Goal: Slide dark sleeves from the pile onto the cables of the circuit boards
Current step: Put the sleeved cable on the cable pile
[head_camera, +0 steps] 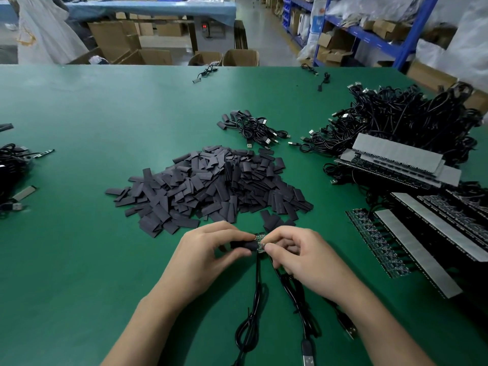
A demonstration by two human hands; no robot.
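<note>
Cables (254, 319) are trailed across the table (79, 233) toward the near edge. One sleeve (244, 244) is pinched in the left hand (208, 257), touching a board (260, 239) pinched in the right hand (303, 257), just before the pile (211, 186).

The green table (105, 107) stretches far ahead of the right grip (301, 257). Past its far edge, straight ahead of the grip, two open cardboard boxes (241, 58) stand on a pale grey floor (266, 30) that runs away as an aisle. Ahead and to the left, a blue-covered bench (148, 7) has stacked brown cartons (116, 40) beneath it. Further left hangs white plastic sheeting (45, 30). Ahead and to the right, blue metal shelving (369, 35) carries boxes and white bags. The light is even and soft.
</note>
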